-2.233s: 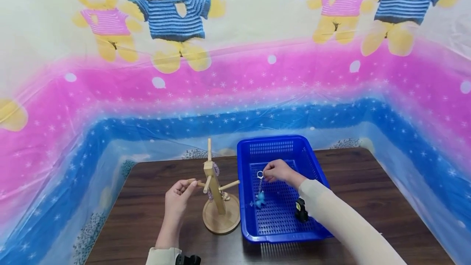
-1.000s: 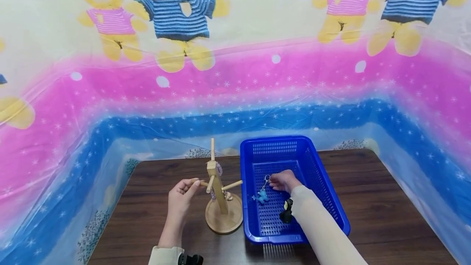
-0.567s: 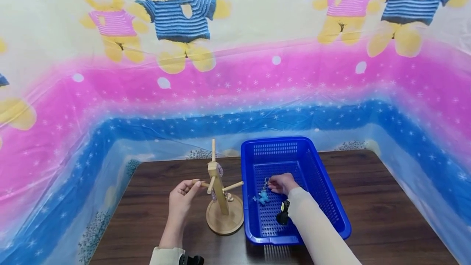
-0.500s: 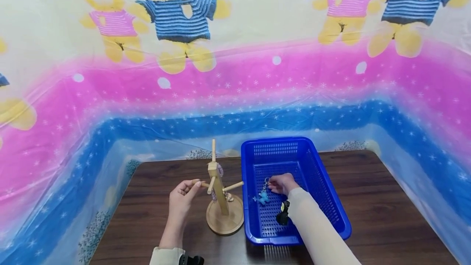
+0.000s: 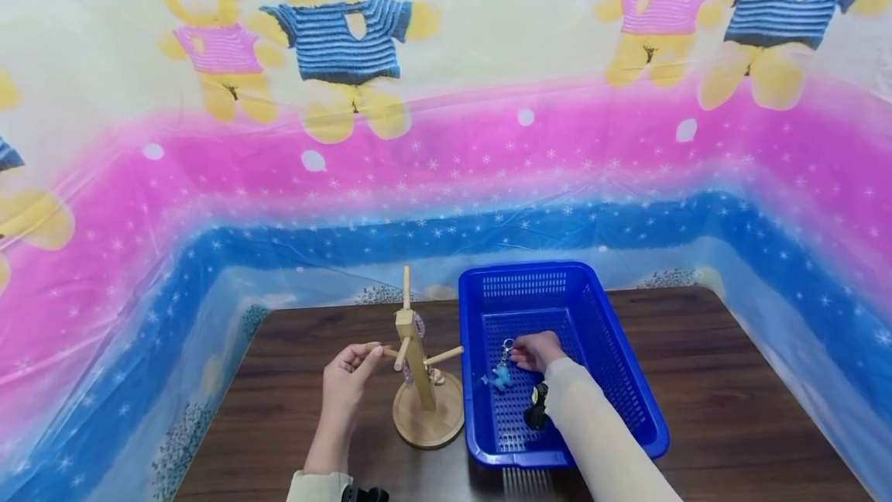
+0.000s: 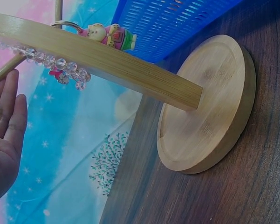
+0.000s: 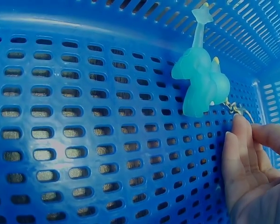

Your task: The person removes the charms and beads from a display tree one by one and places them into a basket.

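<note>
My right hand (image 5: 538,352) is down inside the blue basket (image 5: 470,409), its thumb and fingertips pinching the metal ring of a keychain (image 5: 502,378). In the right wrist view the keychain's translucent turquoise figure (image 7: 200,84), with a star-tipped stalk, shows close over the slotted basket floor. My left hand (image 5: 344,378) pinches the end of a peg (image 5: 385,351) on a wooden stand (image 5: 416,370) with a round base. The left wrist view shows a string of clear beads (image 6: 60,64) and a cartoon-figure keychain (image 6: 109,36) hanging about the post.
Several wooden pegs stick out of the stand, one peg (image 5: 444,355) reaching to the basket's left rim. Both stand on a dark brown table (image 5: 725,393). A printed curtain (image 5: 432,177) with bears and snowflakes surrounds the table's back and sides.
My right hand has come down deeper into the basket with the keychain, and its chain now slants. The left hand keeps its hold on the peg. The head view has shifted slightly.
</note>
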`<action>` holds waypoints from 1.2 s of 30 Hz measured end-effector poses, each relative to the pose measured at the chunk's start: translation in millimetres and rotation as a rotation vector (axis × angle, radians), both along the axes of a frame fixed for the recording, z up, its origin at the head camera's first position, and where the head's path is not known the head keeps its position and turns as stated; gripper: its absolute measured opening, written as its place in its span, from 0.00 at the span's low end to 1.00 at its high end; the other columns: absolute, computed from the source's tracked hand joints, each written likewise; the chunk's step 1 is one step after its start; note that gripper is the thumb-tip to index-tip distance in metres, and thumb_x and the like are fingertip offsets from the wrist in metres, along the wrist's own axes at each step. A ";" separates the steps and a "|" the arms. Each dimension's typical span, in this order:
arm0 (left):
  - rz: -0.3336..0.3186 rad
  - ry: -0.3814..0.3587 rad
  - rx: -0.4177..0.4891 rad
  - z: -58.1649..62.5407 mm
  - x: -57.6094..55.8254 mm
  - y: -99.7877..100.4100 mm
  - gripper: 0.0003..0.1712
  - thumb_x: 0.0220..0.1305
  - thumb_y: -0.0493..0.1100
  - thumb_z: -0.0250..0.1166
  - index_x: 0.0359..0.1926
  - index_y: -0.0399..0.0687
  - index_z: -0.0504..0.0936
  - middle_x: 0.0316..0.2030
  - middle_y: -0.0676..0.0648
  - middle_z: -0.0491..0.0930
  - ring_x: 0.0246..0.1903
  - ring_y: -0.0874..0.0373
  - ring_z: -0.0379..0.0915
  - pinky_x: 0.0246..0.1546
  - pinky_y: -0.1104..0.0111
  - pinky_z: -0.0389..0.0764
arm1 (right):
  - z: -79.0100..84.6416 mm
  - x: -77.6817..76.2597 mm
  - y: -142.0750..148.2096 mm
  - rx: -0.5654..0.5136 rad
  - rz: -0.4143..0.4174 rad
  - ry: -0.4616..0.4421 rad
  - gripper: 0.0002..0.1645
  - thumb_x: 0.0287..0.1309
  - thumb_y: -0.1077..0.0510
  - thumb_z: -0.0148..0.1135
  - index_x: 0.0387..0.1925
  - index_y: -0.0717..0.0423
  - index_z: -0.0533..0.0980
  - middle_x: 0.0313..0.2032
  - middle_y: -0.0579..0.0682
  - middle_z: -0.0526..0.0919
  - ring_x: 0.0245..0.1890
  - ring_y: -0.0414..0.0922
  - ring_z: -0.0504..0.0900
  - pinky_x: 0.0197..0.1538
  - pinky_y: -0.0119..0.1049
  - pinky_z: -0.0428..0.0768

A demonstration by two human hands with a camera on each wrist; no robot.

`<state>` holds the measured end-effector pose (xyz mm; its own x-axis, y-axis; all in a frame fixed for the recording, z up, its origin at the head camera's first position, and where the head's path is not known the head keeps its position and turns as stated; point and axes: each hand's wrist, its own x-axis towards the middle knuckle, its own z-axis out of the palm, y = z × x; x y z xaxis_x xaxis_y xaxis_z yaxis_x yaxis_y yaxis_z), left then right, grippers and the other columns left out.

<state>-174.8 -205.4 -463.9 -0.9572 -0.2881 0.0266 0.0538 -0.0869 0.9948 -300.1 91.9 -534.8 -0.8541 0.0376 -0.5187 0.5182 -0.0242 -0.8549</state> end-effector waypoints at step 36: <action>-0.011 0.068 0.040 -2.5 0.2 1.0 0.11 0.69 0.30 0.64 0.33 0.50 0.83 0.27 0.65 0.87 0.31 0.72 0.86 0.44 0.81 0.84 | 37.9 -2.2 -1.8 0.178 0.266 0.027 0.24 0.68 0.60 0.54 0.60 0.70 0.73 0.51 0.64 0.84 0.35 0.43 0.83 0.41 0.37 0.87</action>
